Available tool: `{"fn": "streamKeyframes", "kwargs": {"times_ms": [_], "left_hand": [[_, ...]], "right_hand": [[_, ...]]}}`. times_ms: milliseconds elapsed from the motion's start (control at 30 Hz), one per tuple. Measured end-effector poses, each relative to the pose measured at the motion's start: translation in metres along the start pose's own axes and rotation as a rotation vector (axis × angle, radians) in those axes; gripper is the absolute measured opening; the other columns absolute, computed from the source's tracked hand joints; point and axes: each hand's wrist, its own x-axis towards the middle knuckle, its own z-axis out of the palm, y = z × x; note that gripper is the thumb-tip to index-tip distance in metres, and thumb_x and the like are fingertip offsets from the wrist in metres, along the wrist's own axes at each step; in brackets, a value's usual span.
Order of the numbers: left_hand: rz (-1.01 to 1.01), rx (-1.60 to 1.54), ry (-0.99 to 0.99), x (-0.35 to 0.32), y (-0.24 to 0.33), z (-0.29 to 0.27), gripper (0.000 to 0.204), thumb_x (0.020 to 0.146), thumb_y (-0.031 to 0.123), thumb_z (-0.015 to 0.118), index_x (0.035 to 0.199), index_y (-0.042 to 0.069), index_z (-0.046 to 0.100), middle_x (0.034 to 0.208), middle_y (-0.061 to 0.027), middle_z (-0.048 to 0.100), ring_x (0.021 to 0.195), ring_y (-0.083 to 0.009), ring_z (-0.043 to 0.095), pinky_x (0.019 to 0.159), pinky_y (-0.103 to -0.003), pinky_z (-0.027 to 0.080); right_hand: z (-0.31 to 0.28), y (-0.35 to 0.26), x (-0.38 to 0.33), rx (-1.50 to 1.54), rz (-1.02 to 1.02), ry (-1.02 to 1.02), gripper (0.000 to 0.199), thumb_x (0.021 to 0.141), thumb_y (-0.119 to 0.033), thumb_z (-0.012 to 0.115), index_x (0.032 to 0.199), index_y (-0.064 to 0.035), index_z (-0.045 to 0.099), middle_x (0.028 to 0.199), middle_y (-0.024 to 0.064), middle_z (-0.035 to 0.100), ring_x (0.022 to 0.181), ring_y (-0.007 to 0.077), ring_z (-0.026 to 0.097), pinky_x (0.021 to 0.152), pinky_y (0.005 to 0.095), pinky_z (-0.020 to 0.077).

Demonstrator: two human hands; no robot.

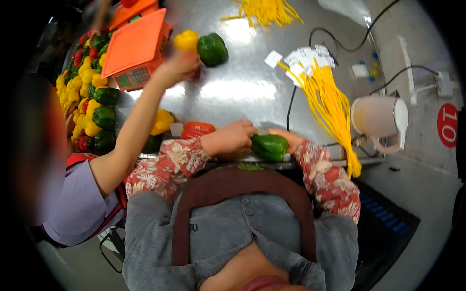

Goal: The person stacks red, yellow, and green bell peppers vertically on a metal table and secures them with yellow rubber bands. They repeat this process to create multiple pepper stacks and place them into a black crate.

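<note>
- The green pepper [270, 147] lies between your two hands at the near edge of the metal table [233, 92], in front of your chest.
- From your left hand [227, 138] it lies to the right and slightly toward you; from your right hand [292, 139] it lies just to the left, in contact.
- Its long axis appears to run roughly left to right, the right end tipped a little toward your body.
- Your right hand is the nearer one: it seems to cup the pepper along its far right side, though the pepper hides part of the fingers.
- Your left hand has its fingers bent and close together, the tips at the pepper's upper left; you cannot tell from here whether they pinch anything or merely touch it.
- Your left forearm slants in from the lower left, the back of the hand upward; your right forearm comes up from the lower right, wrist turned inward.
- A red pepper [196, 129] lies just left of your left hand; yellow ties [332, 102] lie beyond your right.
</note>
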Motion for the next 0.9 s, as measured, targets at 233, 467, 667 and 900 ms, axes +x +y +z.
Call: {"fn": "streamKeyframes", "kwargs": {"times_ms": [233,467,667,900], "left_hand": [[-0.012,0.109,-0.065,-0.005,0.010,0.002,0.009,0.067,0.018,0.061,0.063,0.010,0.064,0.093,-0.0090,0.053,0.094,-0.0269,0.046,0.084,-0.036,0.038],[-0.256,0.216,0.197,-0.020,0.033,0.001,0.015,0.065,0.019,0.067,0.073,0.007,0.064,0.119,-0.0173,0.048,0.106,-0.0318,0.045,0.085,-0.041,0.038],[-0.383,0.068,0.205,-0.011,0.034,0.013,0.012,0.070,0.012,0.065,0.080,0.006,0.064,0.097,-0.0092,0.057,0.092,-0.0268,0.052,0.078,-0.037,0.042],[-0.529,-0.429,0.497,0.013,0.041,0.007,0.015,0.076,0.005,0.060,0.090,0.000,0.062,0.086,-0.0105,0.057,0.083,-0.0264,0.055,0.073,-0.032,0.044]], "right_hand": [[0.007,-0.016,0.025,-0.312,0.161,0.042,0.043,0.086,-0.037,0.053,0.110,-0.0019,0.056,0.099,0.0064,0.062,0.081,0.0109,0.062,0.069,0.0230,0.0499],[0.004,0.001,0.015,0.082,-0.089,0.153,0.038,0.092,-0.030,0.045,0.117,-0.0032,0.051,0.108,0.0066,0.060,0.093,0.0137,0.060,0.080,0.0278,0.0499],[0.023,-0.001,-0.002,0.309,-0.051,0.103,0.040,0.092,-0.032,0.042,0.119,-0.0036,0.050,0.109,0.0096,0.059,0.094,0.0161,0.060,0.081,0.0312,0.0500],[0.008,0.006,0.009,0.229,0.006,0.131,0.038,0.091,-0.034,0.044,0.115,-0.0059,0.052,0.106,0.0061,0.060,0.086,0.0147,0.062,0.073,0.0301,0.0532]]}}
